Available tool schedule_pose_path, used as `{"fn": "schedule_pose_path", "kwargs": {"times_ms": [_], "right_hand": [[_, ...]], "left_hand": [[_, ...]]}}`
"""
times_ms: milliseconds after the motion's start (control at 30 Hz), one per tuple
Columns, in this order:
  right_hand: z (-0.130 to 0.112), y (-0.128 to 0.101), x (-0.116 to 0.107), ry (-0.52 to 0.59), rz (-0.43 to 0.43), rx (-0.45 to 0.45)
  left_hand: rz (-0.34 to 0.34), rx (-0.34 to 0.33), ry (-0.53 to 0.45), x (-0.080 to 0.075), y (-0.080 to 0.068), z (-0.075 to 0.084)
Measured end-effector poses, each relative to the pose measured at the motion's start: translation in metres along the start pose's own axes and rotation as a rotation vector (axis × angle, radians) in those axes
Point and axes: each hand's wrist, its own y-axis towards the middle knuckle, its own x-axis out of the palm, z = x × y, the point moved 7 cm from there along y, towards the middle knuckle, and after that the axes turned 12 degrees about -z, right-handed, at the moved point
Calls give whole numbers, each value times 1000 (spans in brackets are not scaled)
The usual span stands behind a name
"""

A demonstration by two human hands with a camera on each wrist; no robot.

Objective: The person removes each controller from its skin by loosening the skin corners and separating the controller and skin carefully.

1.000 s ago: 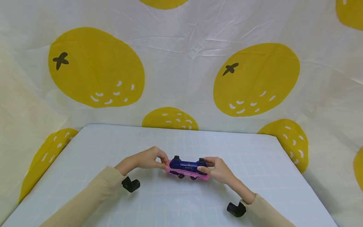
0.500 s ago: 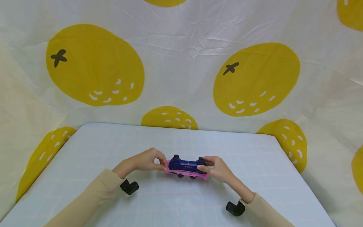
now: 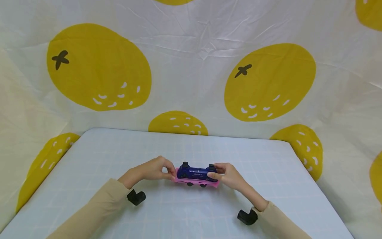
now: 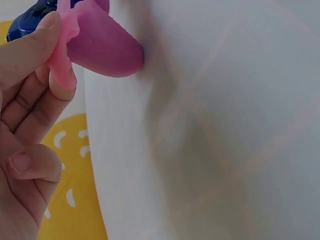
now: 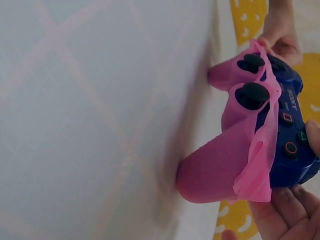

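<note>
A dark blue Sony game controller [image 3: 195,173] stands with its top edge up, its grips inside a pink silicone sleeve [image 3: 197,182]. My left hand [image 3: 158,168] pinches the sleeve's rim at the left end between thumb and fingers; in the left wrist view the pink rim [image 4: 62,60] is bunched there. My right hand [image 3: 230,177] grips the controller's right end, thumb on the button face and fingers behind. In the right wrist view, both black thumbsticks [image 5: 254,95] poke through the sleeve. Its rim [image 5: 257,170] lies folded back below the round buttons. The sleeved grip ends point down at the tabletop.
The table [image 3: 179,212] wears a pale checked cover. Behind it hangs a white cloth [image 3: 191,73] with big yellow fruit prints. Black wrist cameras [image 3: 136,197] sit under both forearms, near the beige sleeve cuffs [image 3: 114,189].
My left hand has shifted very slightly left and still pinches the rim. The controller and the right hand stay nearly in place, and the head view has tilted a little.
</note>
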Motion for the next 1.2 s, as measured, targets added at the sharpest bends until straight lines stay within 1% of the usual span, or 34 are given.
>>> {"fn": "schedule_pose_path", "kwargs": {"times_ms": [167, 367, 467, 567, 767, 933, 1067, 1200], "right_hand": [[1, 0, 0, 4, -8, -1], [0, 1, 0, 21, -7, 7], [-1, 3, -1, 33, -6, 1], [0, 3, -2, 39, -8, -1], [1, 1, -3, 44, -20, -4], [1, 2, -3, 56, -21, -7], [3, 2, -1, 65, -28, 1], [2, 2, -2, 50, -30, -5]], "left_hand": [[-8, -18, 4, 3, 0, -1], [-3, 3, 8, 5, -1, -3], [-2, -4, -12, 6, 0, -5], [-12, -30, -47, 8, 2, -8], [-28, -57, -91, 12, 5, -11], [-15, -96, -120, 16, 5, -16], [-3, -115, -124, 20, 3, -20], [48, -110, -114, 22, 3, -21]]}}
